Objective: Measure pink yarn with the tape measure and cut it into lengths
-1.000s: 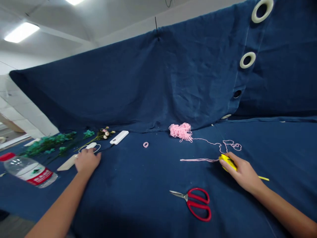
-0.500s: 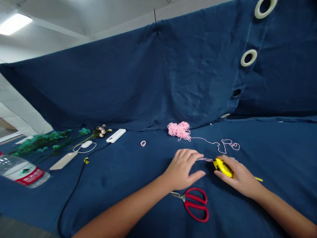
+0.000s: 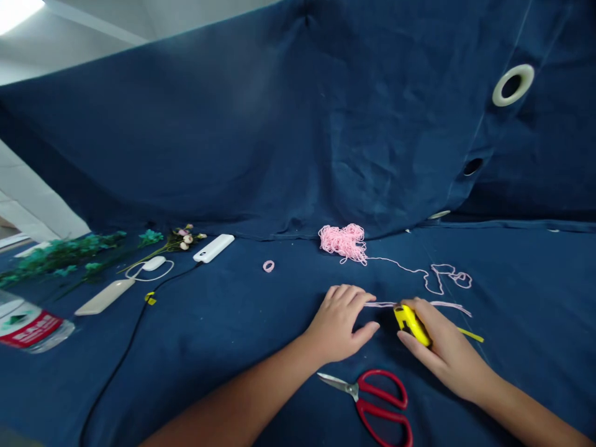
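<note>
My left hand lies palm down on the blue cloth, thumb apart, fingertips at the left end of a few pink cords. Those cords run right, beneath or behind my right hand, and their loose ends show beyond it. My right hand is wrapped round a yellow and black tape measure. From under that hand a narrow yellow strip sticks out to the right. Red-handled scissors rest nearer to me, blades pointing left. Farther back is a tangled heap of pink cord with a trailing strand.
A small pink ring of cord lies left of the heap. Farther left are a white power bank with a black cable, a pale flat device, artificial flowers and a bottle. A blue curtain hangs behind.
The view has tilted down and shifted slightly. My right hand has moved a little left with the tape measure, and more of the cords' right ends shows. My left hand stays on the cloth.
</note>
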A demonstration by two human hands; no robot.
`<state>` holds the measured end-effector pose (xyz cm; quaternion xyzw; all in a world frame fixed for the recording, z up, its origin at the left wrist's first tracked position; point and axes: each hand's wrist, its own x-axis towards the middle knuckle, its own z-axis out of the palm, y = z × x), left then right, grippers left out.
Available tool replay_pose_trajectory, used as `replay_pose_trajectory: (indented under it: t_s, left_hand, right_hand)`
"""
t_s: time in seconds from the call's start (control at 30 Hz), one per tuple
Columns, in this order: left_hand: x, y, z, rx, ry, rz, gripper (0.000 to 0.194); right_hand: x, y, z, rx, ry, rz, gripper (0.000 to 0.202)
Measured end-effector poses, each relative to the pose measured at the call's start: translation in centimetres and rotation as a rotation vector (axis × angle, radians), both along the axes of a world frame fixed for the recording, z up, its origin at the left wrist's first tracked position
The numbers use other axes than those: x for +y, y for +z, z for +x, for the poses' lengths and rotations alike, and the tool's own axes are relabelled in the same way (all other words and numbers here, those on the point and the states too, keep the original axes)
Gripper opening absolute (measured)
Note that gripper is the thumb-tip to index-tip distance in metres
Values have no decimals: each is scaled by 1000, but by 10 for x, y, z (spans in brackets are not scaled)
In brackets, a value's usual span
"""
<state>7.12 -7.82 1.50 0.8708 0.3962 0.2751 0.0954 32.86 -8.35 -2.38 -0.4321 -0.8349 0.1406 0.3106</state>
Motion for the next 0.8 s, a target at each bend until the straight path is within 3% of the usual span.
replay_pose_trajectory:
  t_s: [0.1,0.2,0.37,0.63,0.8]
  left_hand:
    - [0,3,-1,-13,-18,6,32]
    - [-1,5,0,14,-89,23,31]
    - [-1,4,6,36,-200,50,30]
    - [-2,-1,10,-2,-133,-23,20]
    - [1,-4,5,-171,-68,-59,19]
  right_hand:
    - [-2,5,-9,7,-42,-32,27]
    - [-6,12,-14,-62,30,-39,17]
    - [-10,20,-14,-109,105,-29,23]
    - [-9,24,-15,-55,194,-73,34]
    - [-5,18,-8,8,103,-53,42]
